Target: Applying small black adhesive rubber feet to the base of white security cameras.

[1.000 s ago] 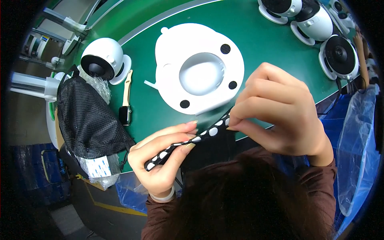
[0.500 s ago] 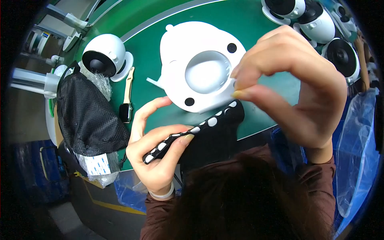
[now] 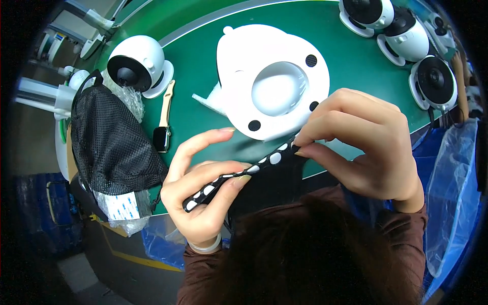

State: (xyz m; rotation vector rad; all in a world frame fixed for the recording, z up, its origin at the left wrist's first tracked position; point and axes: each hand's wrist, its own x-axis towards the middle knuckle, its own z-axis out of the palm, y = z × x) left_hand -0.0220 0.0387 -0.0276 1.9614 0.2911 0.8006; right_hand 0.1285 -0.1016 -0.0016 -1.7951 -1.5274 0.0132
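My left hand [image 3: 203, 188] is closed on a thin, bent black sheet of stick-on pads [image 3: 275, 158] with white oval spots along it. At the sheet's far right end, my right hand [image 3: 363, 142] pinches with thumb and fingers; whether a loose pad is between them is hidden. Just beyond lies a rounded white plastic housing [image 3: 244, 56] with a smooth round recess. Black round pads [image 3: 311, 60] sit on its rim, one of them partly behind my right fingers.
A white ball-shaped camera [image 3: 136, 53] stands at left, beside a watch [image 3: 161, 138] with a beige strap and a black mesh bag [image 3: 114, 145]. More white-and-black cameras [image 3: 433, 81] stand at far right. Blue-tinted plastic sheeting [image 3: 452, 188] hangs at the table's right.
My right hand has come down from the housing's rim to the sheet's end, uncovering a pad on the rim. The housing appears slightly further right; my left hand still grips the sheet.
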